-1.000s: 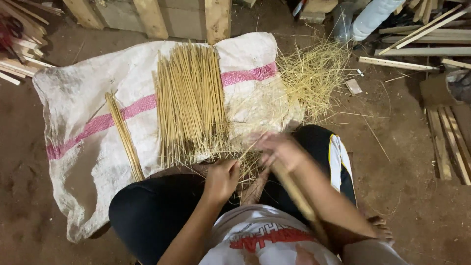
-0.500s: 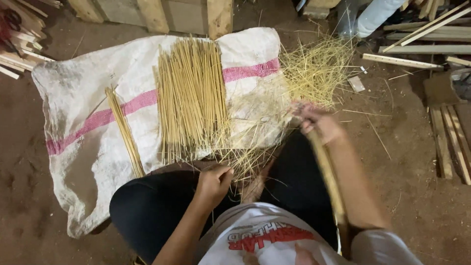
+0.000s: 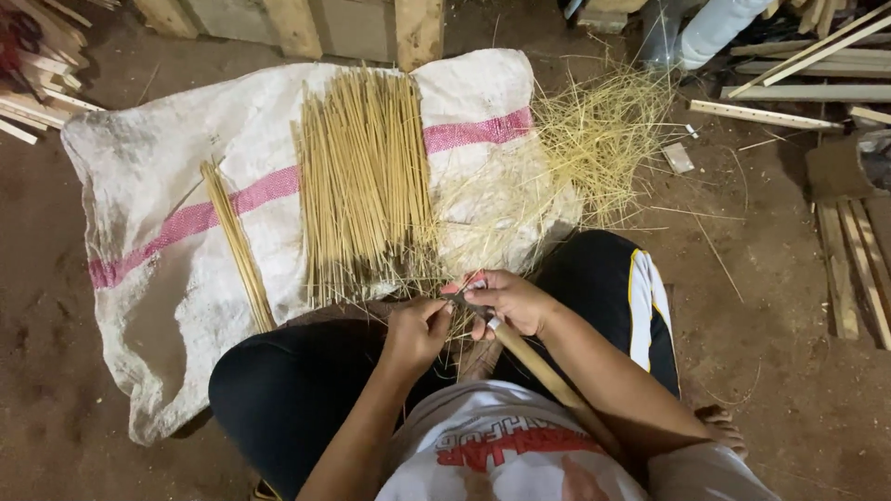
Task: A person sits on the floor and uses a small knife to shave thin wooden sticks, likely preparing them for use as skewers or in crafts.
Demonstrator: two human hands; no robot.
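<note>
My right hand (image 3: 509, 301) grips a knife with a long, pale wooden handle (image 3: 548, 376) that runs back along my forearm. My left hand (image 3: 418, 329) pinches a thin bamboo stick right at the blade; the two hands touch above my lap. The stick itself is mostly hidden by my fingers. Just beyond my hands lies a broad pile of thin yellow sticks (image 3: 362, 176) on a white sack with a pink stripe (image 3: 158, 167). A small separate bundle of sticks (image 3: 237, 246) lies to the left of the pile.
A tangle of fine yellow shavings (image 3: 594, 139) covers the sack's right end and the dirt floor. Wooden slats (image 3: 849, 269) lie at right, more at top right (image 3: 789, 93) and top left (image 3: 37, 102). Wooden posts (image 3: 418, 28) stand behind the sack.
My right hand swung out to the right with the knife, then came back to meet my left hand over my lap. My left hand stayed near the lap.
</note>
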